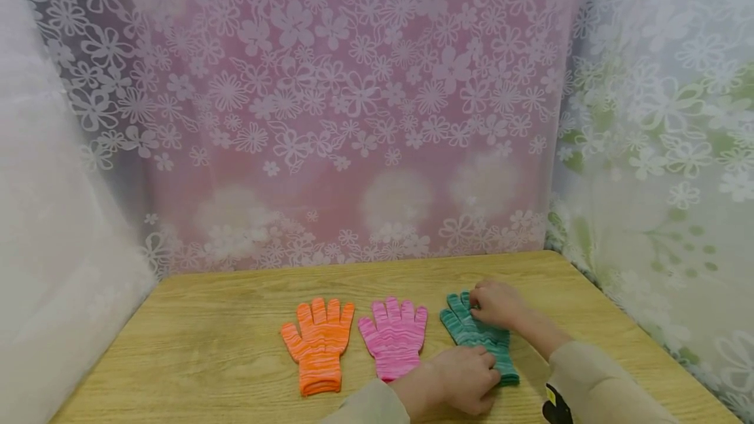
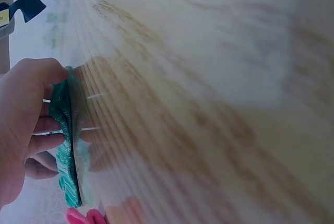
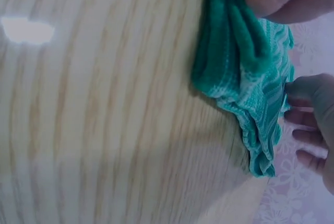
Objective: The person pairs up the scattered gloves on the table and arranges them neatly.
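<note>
A teal-green knit glove (image 1: 491, 342) lies on the table, at the right of a row, cuff towards me. My left hand (image 1: 462, 378) bends over its cuff and pinches the edge. Near the glove's finger end, my right hand (image 1: 501, 306) grips the knit with bent fingers and covers some glove fingers. The left wrist view has the left hand (image 2: 23, 130) beside the glove (image 2: 63, 145), thumb at its edge. In the right wrist view the cuff (image 3: 219, 51) is folded up under a fingertip, while the right hand (image 3: 319, 117) touches the far part.
A pink glove (image 1: 393, 339) lies just left of the green one, its cuff partly behind my left wrist. Farther left is an orange glove (image 1: 321, 345), fingers pointing away. Flowered curtains (image 1: 353, 116) enclose the wooden table (image 1: 206, 345). A black strap end (image 1: 556, 406) hangs at the right sleeve.
</note>
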Action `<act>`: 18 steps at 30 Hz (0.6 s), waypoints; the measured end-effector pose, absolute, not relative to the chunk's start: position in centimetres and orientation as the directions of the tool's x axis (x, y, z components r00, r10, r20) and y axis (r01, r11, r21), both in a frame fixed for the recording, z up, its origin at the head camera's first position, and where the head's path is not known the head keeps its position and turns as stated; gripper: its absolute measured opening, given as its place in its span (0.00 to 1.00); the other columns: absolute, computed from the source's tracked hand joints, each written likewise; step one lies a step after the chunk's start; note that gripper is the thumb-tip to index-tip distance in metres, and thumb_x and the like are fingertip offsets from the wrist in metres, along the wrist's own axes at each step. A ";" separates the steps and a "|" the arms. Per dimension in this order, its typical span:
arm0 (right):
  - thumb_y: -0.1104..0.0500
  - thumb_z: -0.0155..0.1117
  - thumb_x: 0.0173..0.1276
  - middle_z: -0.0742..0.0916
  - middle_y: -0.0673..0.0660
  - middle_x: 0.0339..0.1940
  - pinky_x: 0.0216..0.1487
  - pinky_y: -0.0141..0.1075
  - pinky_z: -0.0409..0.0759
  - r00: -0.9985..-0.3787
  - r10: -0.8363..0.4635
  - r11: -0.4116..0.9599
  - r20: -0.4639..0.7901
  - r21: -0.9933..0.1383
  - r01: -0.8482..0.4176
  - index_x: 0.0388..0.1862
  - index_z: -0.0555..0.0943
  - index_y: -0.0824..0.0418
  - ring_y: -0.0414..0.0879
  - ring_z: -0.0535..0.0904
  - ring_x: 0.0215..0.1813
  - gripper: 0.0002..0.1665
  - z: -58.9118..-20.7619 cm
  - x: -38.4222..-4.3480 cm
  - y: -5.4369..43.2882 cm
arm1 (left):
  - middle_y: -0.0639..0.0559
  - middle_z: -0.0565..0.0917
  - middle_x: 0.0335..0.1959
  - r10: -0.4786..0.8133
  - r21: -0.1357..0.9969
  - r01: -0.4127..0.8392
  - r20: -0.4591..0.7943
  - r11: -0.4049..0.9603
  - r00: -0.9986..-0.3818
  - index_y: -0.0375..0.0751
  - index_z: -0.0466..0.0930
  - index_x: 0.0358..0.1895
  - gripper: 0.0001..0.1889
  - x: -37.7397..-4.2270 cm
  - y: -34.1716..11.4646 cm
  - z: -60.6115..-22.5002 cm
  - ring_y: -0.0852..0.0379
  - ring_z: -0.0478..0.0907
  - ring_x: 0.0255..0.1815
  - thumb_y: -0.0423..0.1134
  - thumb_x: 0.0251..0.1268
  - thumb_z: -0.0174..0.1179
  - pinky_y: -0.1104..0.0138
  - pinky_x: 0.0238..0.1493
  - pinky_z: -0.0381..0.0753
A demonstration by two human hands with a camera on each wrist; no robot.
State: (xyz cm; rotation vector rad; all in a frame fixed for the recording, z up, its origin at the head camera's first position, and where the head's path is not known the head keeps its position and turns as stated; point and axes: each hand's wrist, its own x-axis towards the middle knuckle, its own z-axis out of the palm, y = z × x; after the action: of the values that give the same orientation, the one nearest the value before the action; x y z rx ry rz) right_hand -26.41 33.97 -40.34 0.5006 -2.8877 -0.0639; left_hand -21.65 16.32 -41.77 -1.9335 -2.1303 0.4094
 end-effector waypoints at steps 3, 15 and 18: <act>0.57 0.65 0.56 0.68 0.47 0.17 0.20 0.33 0.59 -0.947 -0.284 0.959 0.152 0.055 -0.278 0.13 0.70 0.52 0.41 0.61 0.21 0.16 -40.5 -26.4 33.8 | 0.63 0.73 0.35 0.995 -0.361 0.929 -0.012 0.087 -0.098 0.56 0.78 0.42 0.12 -21.6 16.3 -41.8 0.67 0.69 0.38 0.54 0.65 0.50 0.77 0.44 0.69; 0.67 0.59 0.54 0.68 0.49 0.17 0.19 0.32 0.55 -0.940 -0.262 0.965 0.219 0.029 -0.262 0.11 0.68 0.53 0.41 0.58 0.19 0.17 -41.1 -26.5 33.8 | 0.63 0.73 0.35 0.995 -0.368 0.926 -0.011 0.086 -0.097 0.55 0.78 0.42 0.11 -21.6 16.3 -41.7 0.67 0.69 0.38 0.54 0.65 0.51 0.77 0.43 0.69; 0.69 0.59 0.53 0.68 0.50 0.17 0.20 0.32 0.55 -0.918 -0.286 0.958 0.275 0.071 -0.278 0.11 0.69 0.54 0.41 0.59 0.19 0.17 -41.1 -26.5 33.8 | 0.63 0.73 0.35 0.995 -0.366 0.927 -0.013 0.086 -0.098 0.55 0.78 0.42 0.11 -21.6 16.3 -41.7 0.67 0.69 0.38 0.54 0.65 0.51 0.77 0.43 0.69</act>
State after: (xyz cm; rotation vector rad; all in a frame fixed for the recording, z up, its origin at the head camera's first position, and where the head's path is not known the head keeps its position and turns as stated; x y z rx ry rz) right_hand -26.47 33.83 -41.07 0.4156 -2.8248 -0.0446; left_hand -21.58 16.26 -41.73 -1.9301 -2.1241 0.4153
